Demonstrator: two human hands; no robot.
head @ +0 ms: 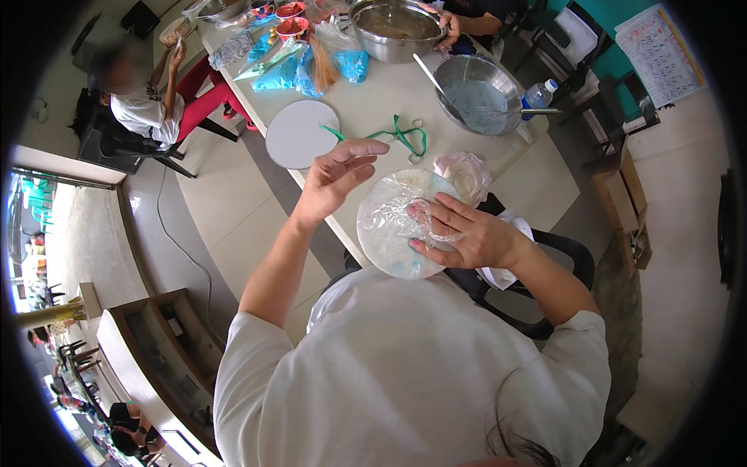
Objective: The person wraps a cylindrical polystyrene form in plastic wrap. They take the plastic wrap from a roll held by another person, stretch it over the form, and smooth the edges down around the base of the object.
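Note:
In front of my chest, near the table edge, is a round whitish disc [382,245] with faint blue smears. Crumpled clear plastic film [391,207] lies over its upper face. My right hand [475,233] is on the disc with the film bunched at its fingers; a fingertip is stained blue. Raised to the left of the disc, my left hand [341,178] has bent fingers apart from the thumb, and nothing shows in it. A pale pink-and-white ruffled round item [464,178] sits just beyond the disc. Past my left hand lies a flat white round board [297,137].
A green ribbon [402,134] with metal rings lies on the table [391,93]. Beyond are a steel bowl of grey-blue mixture [478,102] with a whisk, a water bottle [538,96], blue piping bags [277,76] and a larger bowl [397,44] held by another person.

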